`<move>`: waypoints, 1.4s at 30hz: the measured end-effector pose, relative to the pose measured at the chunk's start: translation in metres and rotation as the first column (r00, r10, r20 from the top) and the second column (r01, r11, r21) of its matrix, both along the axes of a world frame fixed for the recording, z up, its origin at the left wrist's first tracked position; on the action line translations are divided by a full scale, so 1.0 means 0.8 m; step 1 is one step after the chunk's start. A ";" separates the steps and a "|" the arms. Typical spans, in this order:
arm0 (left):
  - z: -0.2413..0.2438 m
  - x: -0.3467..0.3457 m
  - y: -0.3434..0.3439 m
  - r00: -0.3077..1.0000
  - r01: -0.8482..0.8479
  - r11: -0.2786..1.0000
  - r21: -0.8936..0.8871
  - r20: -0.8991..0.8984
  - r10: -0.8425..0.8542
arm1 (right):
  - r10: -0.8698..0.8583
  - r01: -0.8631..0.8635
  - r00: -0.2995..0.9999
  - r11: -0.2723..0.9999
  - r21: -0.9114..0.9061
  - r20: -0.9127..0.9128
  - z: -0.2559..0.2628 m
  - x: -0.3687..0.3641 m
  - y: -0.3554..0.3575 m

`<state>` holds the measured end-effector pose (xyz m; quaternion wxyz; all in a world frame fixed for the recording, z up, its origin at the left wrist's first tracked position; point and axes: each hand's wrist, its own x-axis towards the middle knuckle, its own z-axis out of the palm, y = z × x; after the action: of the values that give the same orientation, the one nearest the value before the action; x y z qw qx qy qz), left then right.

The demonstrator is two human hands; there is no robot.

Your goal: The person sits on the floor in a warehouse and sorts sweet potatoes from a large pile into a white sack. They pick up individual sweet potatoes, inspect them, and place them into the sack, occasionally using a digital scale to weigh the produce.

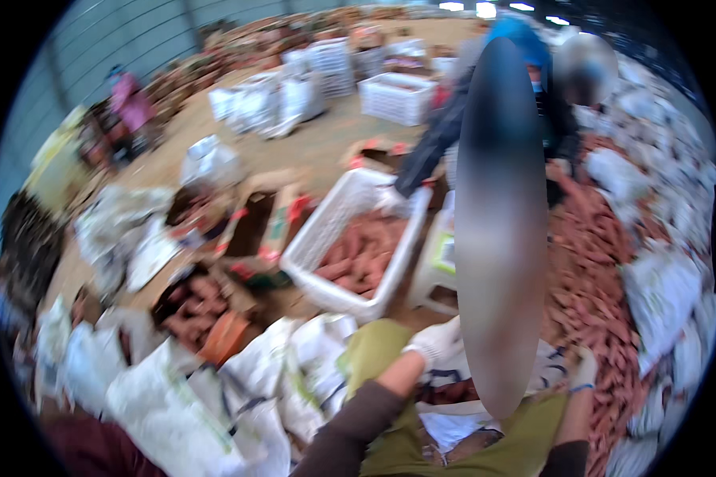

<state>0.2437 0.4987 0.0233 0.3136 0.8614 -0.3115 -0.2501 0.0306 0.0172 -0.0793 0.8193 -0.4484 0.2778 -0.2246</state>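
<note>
My left hand (435,344), in a white knit glove, is over a white woven sack (453,420) between my knees; a blurred oval hides its fingertips. Dark reddish tubers, which look like sweet potatoes, show in the sack's mouth. On the sack's right side is my right hand (582,366), also gloved, beside a large heap of sweet potatoes (614,334). What its fingers hold is too blurred to tell. In front of me a white plastic crate (301,271) holds more sweet potatoes. A co-worker's gloved hand (391,200) reaches into its far end.
Cardboard boxes (262,226) and a box of tubers (197,304) stand to the left. White woven sacks (173,405) lie at the lower left and along the right side. A person in pink (130,104) is at the far left; co-workers are ahead, beside stacked crates (331,65).
</note>
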 end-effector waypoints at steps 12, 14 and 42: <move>-0.092 0.034 0.429 0.153 -0.889 -0.143 -0.436 -0.576 0.803 | -0.115 0.115 0.972 0.993 -0.010 -0.207 -0.009 0.027 0.046; -0.093 0.025 0.508 -0.098 -0.879 -0.321 -0.352 -0.526 0.845 | -0.114 0.107 0.966 0.993 -0.044 -0.232 -0.001 0.023 0.054; -0.073 -0.180 -0.035 0.824 0.205 0.966 -0.155 0.561 -0.085 | 0.085 -0.763 0.580 0.405 -0.504 -0.810 0.076 -0.010 0.220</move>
<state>0.0995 0.4709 -0.0349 0.2795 0.8327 -0.4775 0.0185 0.0230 0.1932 -0.0181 0.3717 -0.8815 0.2759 0.0927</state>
